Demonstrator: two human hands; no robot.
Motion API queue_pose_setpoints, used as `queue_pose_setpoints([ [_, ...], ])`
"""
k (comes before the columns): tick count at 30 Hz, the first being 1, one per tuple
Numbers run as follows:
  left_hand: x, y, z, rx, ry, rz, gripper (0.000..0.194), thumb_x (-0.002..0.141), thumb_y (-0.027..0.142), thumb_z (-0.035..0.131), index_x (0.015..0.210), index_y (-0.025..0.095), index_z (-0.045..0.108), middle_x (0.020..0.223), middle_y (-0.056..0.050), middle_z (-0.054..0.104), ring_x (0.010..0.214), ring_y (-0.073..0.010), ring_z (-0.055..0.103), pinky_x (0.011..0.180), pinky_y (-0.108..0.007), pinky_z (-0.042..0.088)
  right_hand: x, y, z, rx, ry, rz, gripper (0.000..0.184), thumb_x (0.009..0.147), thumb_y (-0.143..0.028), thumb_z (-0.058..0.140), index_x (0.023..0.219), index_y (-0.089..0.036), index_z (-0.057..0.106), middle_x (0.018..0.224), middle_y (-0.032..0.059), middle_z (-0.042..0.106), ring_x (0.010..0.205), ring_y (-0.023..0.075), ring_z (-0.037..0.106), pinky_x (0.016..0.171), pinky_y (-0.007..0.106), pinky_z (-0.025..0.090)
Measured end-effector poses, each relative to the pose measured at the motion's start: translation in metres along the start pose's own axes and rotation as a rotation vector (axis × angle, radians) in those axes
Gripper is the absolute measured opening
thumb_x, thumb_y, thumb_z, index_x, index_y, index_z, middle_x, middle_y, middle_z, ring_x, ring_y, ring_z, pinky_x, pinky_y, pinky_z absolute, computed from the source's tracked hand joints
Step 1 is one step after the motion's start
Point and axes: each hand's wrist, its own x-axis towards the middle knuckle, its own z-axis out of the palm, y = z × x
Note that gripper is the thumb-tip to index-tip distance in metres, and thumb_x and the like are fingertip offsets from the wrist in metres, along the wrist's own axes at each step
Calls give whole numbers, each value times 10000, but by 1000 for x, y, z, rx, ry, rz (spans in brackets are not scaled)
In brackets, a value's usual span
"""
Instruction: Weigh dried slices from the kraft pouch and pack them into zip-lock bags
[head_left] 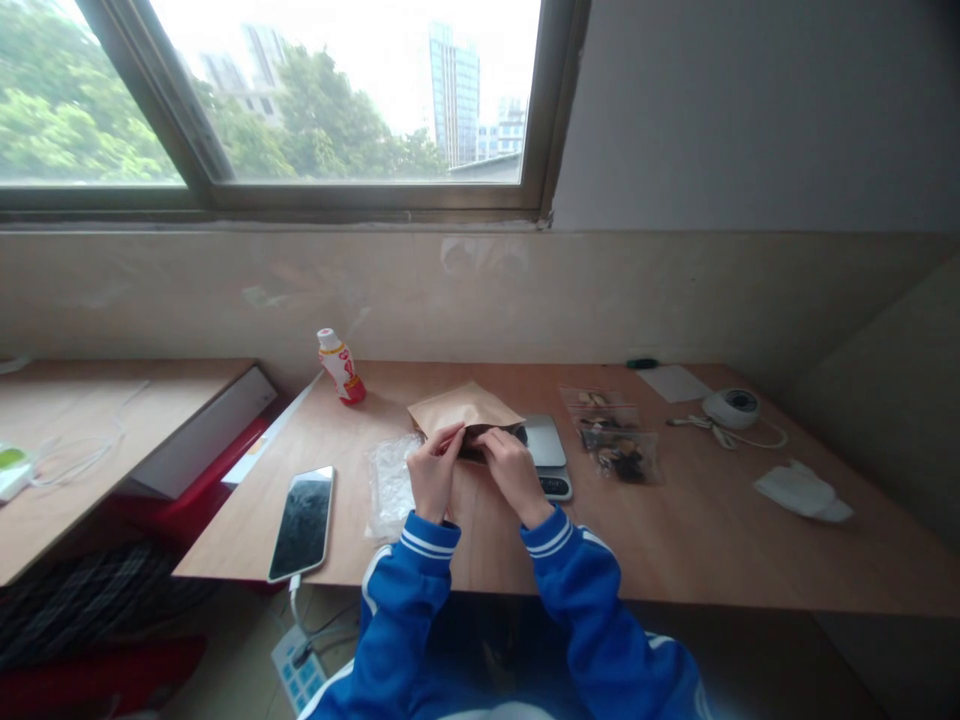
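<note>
While the paper bag [466, 403] gapes crosswise between them, left hand [433, 474] pinches its edge, right hand [513, 472] touches the opening, can't tell if gripping.

Your long-sleeved bright-blue jacket [600, 590]: soft-looking fabric, two thin white stripes ringing each blue cuff. White trim along the outer sleeves. You wear no gloves; left hand [433, 475] and right hand [514, 472] both bare.
</note>
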Motion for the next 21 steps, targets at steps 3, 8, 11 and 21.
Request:
queue_pose_setpoints([
  [3,1,0,-1,16,8,-1,222,802,377,633,955,247,730,927,-6,752,872,-185,705,818,-283,549,-3,3,-6,162,113,-25,200,926,-145,447,879,-199,633,905,55,667,868,201,633,809,333,500],
  [8,2,1,-2,22,19,-19,222,802,380,634,947,244,734,922,-5,755,859,-184,710,802,-273,551,-19,4,-29,437,328,45,88,886,-225,557,901,-211,642,920,42,669,872,175,632,806,311,509],
  [11,6,4,-4,19,43,-23,224,792,378,644,945,243,737,911,-6,758,846,-183,713,781,-261,555,-37,29,-34,494,478,281,151,839,-305,615,930,-190,648,913,57,677,778,169,627,735,311,518],
  [21,19,13,-9,14,86,-30,229,769,382,656,912,227,747,882,-13,761,803,-182,717,766,-265,564,-39,113,-7,178,500,464,271,787,-369,576,902,-141,667,924,137,699,872,266,613,841,462,460],
])
